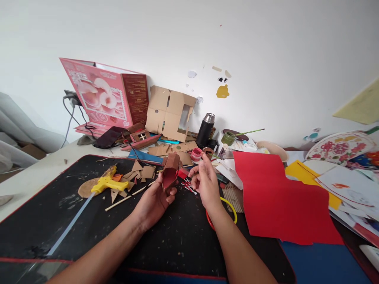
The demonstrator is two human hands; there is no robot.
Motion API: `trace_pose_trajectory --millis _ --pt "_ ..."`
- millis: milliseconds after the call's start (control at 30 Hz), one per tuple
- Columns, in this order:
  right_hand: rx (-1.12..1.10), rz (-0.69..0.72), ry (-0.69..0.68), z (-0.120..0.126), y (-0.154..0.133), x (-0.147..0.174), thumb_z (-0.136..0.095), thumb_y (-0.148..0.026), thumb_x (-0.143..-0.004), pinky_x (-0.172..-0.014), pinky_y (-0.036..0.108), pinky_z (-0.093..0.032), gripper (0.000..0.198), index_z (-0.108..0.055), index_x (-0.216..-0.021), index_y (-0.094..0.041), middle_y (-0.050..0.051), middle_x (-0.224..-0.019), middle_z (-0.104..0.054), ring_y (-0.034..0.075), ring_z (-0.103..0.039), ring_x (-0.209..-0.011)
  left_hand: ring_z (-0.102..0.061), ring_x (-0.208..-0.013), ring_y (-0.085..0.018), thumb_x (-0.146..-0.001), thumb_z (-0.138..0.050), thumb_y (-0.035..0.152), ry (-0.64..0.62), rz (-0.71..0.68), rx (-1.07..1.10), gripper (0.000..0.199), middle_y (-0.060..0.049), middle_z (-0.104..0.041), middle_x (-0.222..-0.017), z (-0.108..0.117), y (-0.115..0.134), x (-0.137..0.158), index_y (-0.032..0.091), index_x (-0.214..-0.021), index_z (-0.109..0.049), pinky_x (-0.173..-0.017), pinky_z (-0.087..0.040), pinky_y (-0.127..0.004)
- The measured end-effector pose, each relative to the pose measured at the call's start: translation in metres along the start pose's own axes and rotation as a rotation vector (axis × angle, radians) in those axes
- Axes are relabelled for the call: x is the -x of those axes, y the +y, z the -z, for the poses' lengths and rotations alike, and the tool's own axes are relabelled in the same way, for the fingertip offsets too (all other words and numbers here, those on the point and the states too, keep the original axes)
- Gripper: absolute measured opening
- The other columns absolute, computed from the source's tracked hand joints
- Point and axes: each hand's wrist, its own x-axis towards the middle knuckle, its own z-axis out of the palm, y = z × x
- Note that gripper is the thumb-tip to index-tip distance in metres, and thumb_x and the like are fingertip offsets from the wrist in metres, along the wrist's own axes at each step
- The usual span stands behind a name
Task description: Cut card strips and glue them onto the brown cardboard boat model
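Note:
In my left hand [156,201] is a small folded cardboard piece [171,169], painted reddish brown, with a hollow facing me. The fingers and thumb close around its lower part. Just to the right, my right hand [204,179] is raised with thumb and index finger brought together near the tips and the other fingers curled. Anything pinched there is too small to make out. Thin red and white paper strips [188,186] lie on the black mat between the hands. Behind the right fingertips stands a small pot of red paint [196,154].
A yellow glue gun [109,181] lies left among cardboard scraps [136,165] and a wooden stick [124,199]. Red paper [278,197] covers the right side. At the back stand a black thermos [205,130], a green paint jar [228,138], cut cardboard [170,112] and a pink box [103,94].

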Motion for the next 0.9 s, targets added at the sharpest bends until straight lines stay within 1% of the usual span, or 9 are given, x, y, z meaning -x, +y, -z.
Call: trace_pose_trajectory --millis 33,100,167,233,267,333,467,667,900 --pt "0.0 0.0 -0.004 0.0 -0.001 0.001 -0.07 -0.077 -0.091 -0.038 0.021 -0.029 0.095 -0.043 -0.166 -0.025 -0.005 -0.073 -0.066 0.008 -0.047 -0.039 -0.059 -0.065 -0.014 -0.099 -0.078 0.039 -0.001 0.002 -0.002 0.03 -0.014 -0.076 -0.096 0.0 0.0 0.0 0.013 -0.111 -0.075 -0.05 -0.045 -0.02" --pt "0.01 0.008 -0.037 0.0 -0.003 0.003 -0.068 -0.078 -0.092 -0.038 0.021 -0.028 0.083 -0.06 -0.152 -0.021 -0.005 -0.069 -0.064 0.008 -0.046 -0.04 -0.059 -0.065 -0.014 -0.099 -0.078 0.039 0.001 0.002 -0.003 0.029 -0.014 -0.076 -0.096 0.0 0.0 0.0 0.012 -0.111 -0.075 -0.05 -0.046 -0.02" --pt "0.027 0.021 -0.092 -0.001 -0.006 0.005 -0.062 -0.081 -0.095 -0.038 0.021 -0.028 0.072 -0.077 -0.122 -0.016 -0.005 -0.059 -0.057 0.009 -0.044 -0.039 -0.059 -0.065 -0.014 -0.099 -0.077 0.039 0.004 -0.002 -0.004 0.029 -0.013 -0.076 -0.095 0.0 0.0 0.0 0.013 -0.111 -0.075 -0.05 -0.046 -0.02" --pt "0.045 0.028 -0.134 -0.002 -0.007 0.007 -0.059 -0.084 -0.094 -0.038 0.023 -0.029 0.072 -0.078 -0.09 -0.015 -0.006 -0.049 -0.047 0.009 -0.041 -0.038 -0.058 -0.064 -0.013 -0.1 -0.076 0.04 0.0 -0.002 -0.007 0.029 -0.013 -0.076 -0.094 0.0 0.0 0.0 0.013 -0.111 -0.075 -0.05 -0.046 -0.02" --pt "0.055 0.028 -0.142 -0.003 -0.007 0.007 -0.06 -0.085 -0.093 -0.039 0.023 -0.03 0.072 -0.075 -0.08 -0.016 -0.007 -0.047 -0.043 0.009 -0.04 -0.037 -0.058 -0.065 -0.013 -0.1 -0.076 0.041 -0.003 -0.001 -0.007 0.029 -0.012 -0.076 -0.094 0.0 0.0 0.0 0.013 -0.11 -0.076 -0.05 -0.045 -0.02" --pt "0.088 0.012 -0.15 -0.005 -0.006 0.008 -0.064 -0.086 -0.089 -0.039 0.024 -0.03 0.07 -0.068 -0.071 -0.018 -0.008 -0.045 -0.041 0.009 -0.04 -0.036 -0.057 -0.065 -0.013 -0.099 -0.078 0.042 -0.014 0.0 -0.008 0.031 -0.012 -0.076 -0.095 0.0 0.0 0.0 0.013 -0.109 -0.077 -0.05 -0.045 -0.019" --pt "0.183 -0.036 -0.19 -0.006 -0.002 0.008 -0.065 -0.083 -0.09 -0.04 0.024 -0.03 0.066 -0.063 -0.07 -0.02 -0.008 -0.045 -0.039 0.01 -0.039 -0.036 -0.058 -0.066 -0.013 -0.093 -0.084 0.041 -0.046 -0.014 0.005 0.033 -0.011 -0.075 -0.097 0.001 0.001 -0.001 0.013 -0.11 -0.078 -0.05 -0.046 -0.02" --pt "0.353 -0.043 -0.265 -0.003 0.006 0.009 -0.062 -0.077 -0.096 -0.044 0.024 -0.032 0.059 -0.067 -0.082 -0.02 -0.007 -0.049 -0.048 0.011 -0.043 -0.041 -0.057 -0.067 -0.012 -0.085 -0.092 0.039 -0.068 -0.058 0.006 0.039 -0.008 -0.076 -0.1 0.004 0.0 -0.001 0.013 -0.11 -0.077 -0.05 -0.047 -0.02" --pt "0.377 -0.041 -0.258 -0.002 0.009 0.009 -0.06 -0.078 -0.097 -0.044 0.025 -0.033 0.059 -0.067 -0.084 -0.021 -0.007 -0.049 -0.048 0.012 -0.043 -0.041 -0.057 -0.066 -0.01 -0.076 -0.099 0.037 -0.102 -0.09 0.016 0.044 -0.007 -0.077 -0.098 0.005 -0.001 -0.001 0.012 -0.108 -0.079 -0.049 -0.047 -0.018"
